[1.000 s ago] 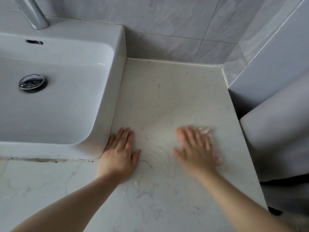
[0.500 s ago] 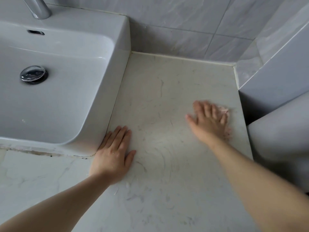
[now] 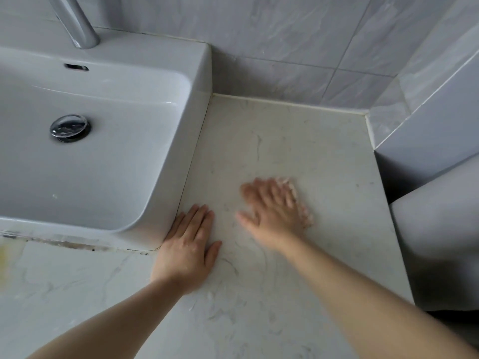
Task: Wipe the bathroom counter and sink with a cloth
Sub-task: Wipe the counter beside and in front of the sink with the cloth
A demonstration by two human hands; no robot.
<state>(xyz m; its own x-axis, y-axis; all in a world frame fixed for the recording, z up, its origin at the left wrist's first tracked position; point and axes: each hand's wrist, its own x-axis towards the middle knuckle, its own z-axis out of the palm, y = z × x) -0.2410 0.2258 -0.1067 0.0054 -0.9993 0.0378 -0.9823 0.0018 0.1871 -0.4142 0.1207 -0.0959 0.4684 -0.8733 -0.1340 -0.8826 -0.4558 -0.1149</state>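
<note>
My right hand (image 3: 272,211) lies flat and motion-blurred on the pale marble counter (image 3: 298,141), pressing a small pinkish-white cloth (image 3: 302,203) whose edge peeks out past the fingers on the right. Most of the cloth is hidden under the palm. My left hand (image 3: 188,248) rests flat on the counter with fingers together, touching the front right corner of the white sink (image 3: 202,73). It holds nothing.
A chrome faucet (image 3: 77,24) stands at the sink's back, and a chrome drain plug (image 3: 70,128) sits in the basin. Grey tiled walls (image 3: 285,35) close the back and right. A white rounded fixture (image 3: 440,229) lies beyond the counter's right edge. Dark grime lines the sink's front seam.
My right hand with the cloth has swept from near the counter's right edge back toward the left and nearer to me. My left hand stays planted by the sink corner.
</note>
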